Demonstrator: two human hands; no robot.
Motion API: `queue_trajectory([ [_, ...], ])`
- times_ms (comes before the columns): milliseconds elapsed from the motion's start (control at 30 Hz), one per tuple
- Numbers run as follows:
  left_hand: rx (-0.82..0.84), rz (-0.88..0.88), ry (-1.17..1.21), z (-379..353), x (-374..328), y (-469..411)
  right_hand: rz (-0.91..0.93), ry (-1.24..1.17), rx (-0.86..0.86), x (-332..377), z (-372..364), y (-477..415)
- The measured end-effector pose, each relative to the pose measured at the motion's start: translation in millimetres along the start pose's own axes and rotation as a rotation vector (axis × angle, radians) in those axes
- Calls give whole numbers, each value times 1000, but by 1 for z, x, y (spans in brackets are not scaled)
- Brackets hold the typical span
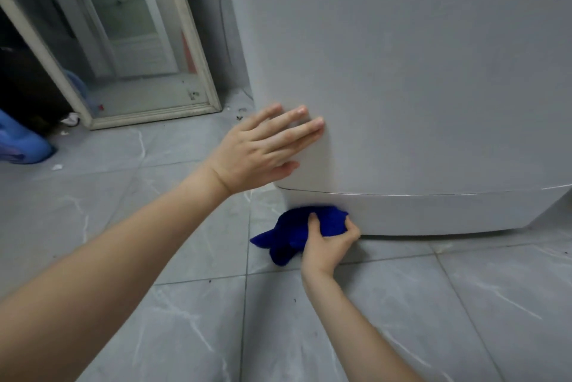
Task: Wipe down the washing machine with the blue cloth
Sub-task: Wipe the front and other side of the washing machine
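Head view, 1 camera, both hands in frame.

Washer (418,72): white, fills the right side, standing on the grey tiled floor (123,227). A seam runs across its front low down, with the base panel (448,211) below it.

Left hand (260,149): spread flat, fingers straight, pressed on the washer front near its lower left corner, just above the seam. Holds nothing.

Right hand (328,245): I see the fingers and thumb curled round the cloth (291,233).

Cloth: blue, bunched, held against the left end of the base panel, close to the floor. Loose corners trail left and down; I cannot tell whether they touch the tiles.

Left background: a framed glass panel (148,41) leans on the wall. A pale blue object (21,140) sits at the frame edge, too cropped to identify.
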State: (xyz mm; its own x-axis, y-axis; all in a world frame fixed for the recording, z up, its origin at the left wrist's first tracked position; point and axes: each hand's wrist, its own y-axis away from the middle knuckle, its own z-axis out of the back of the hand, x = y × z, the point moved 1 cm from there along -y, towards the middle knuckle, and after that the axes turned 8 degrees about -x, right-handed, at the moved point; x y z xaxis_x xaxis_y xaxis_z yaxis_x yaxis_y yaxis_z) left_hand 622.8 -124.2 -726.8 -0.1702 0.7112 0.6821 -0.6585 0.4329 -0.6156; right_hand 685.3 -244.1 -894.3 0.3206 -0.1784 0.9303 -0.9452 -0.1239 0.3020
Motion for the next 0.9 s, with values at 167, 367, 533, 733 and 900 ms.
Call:
queue_trajectory([
  [167, 10, 8, 20, 3, 6, 6, 12, -32, 11, 4, -27, 19],
  [367, 13, 1, 21, 4, 9, 8, -27, -16, -1, -6, -21, 23],
  [533, 26, 1, 16, 5, 8, 8, -12, 32, -19, -12, -19, 16],
  [733, 45, 8, 21, 6, 7, 7, 75, -8, -42, 4, -11, 7],
  [900, 65, 54, 15, 6, 0, 7, -160, 45, -125, -16, 6, -6],
])
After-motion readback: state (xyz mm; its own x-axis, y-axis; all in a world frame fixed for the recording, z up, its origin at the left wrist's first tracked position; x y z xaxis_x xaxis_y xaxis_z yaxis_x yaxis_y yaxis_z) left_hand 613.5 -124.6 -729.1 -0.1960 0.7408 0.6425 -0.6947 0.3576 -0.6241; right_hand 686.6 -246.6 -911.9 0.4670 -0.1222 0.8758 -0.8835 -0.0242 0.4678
